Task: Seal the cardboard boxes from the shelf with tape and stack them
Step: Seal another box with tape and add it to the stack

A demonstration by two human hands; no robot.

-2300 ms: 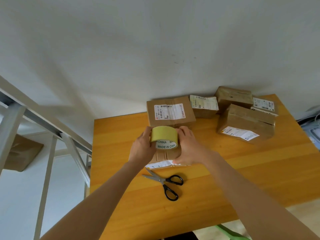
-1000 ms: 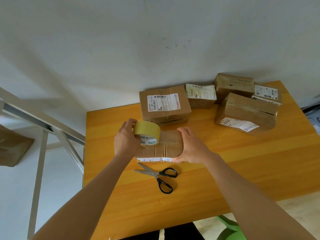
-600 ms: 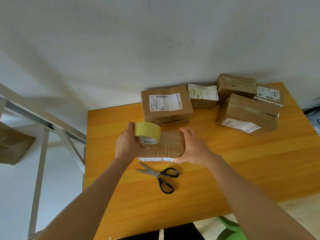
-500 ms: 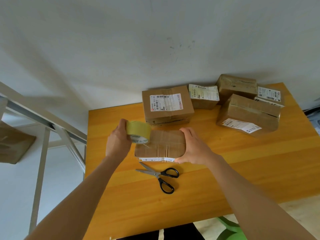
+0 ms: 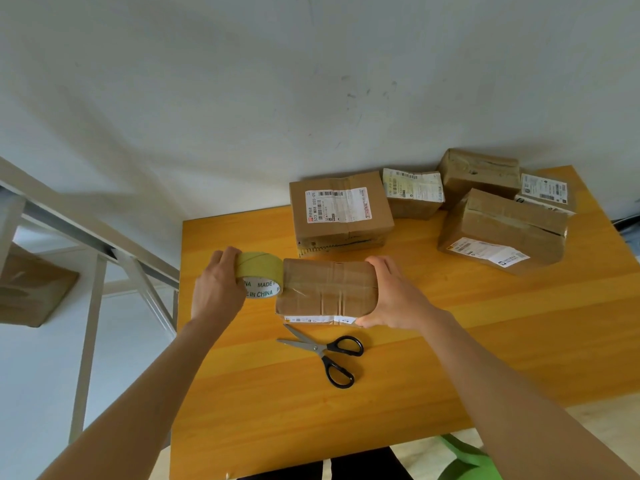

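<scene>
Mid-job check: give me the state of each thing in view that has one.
Tape roll: held in left grip, at the near box's left end.
Near box: flaps shut, flat on the table, right grip holding its right end.
Scissors: on the table, blades slightly apart, untouched.
Labelled back box: closed.

Both arms reach forward; left hand grips tape roll, right hand seemingly clasps box.
</scene>
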